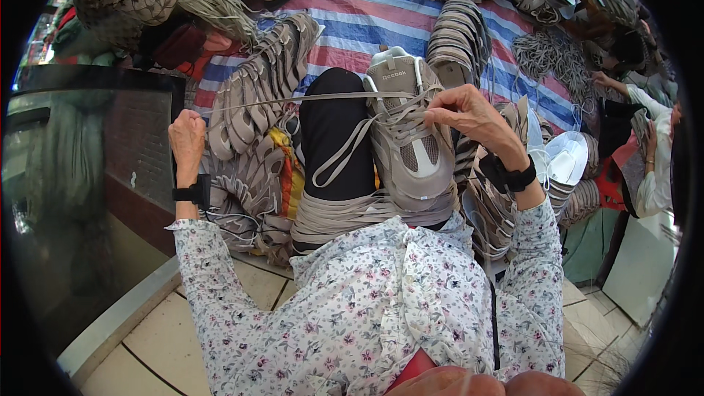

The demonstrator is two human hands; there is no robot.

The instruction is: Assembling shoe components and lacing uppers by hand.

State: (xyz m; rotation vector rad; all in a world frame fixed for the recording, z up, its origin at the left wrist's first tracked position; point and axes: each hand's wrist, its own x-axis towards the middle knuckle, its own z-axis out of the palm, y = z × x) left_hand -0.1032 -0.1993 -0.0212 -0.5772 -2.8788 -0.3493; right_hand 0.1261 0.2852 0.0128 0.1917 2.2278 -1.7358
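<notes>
Here, shoe: the grey sneaker [408, 139] rests on the person's lap, toe toward the body.
Lace: the beige shoelace [293, 100] runs taut from the sneaker's eyelets leftward.
Left hand [187, 139]: clenched on the lace's far end, well left of the sneaker.
Right hand [469, 117]: pinching lace at the eyelets, touching the sneaker.
Room: stacked insoles [249, 103] crowd both sides of the sneaker.

Both hands are raised apart, left hand [187, 134] fisted, right hand [462, 114] pinching.

Beige-grey shoe [408, 143], beige lace [293, 100], red-blue-white striped tarp [381, 15], floral-print sleeves [213, 286].
</notes>
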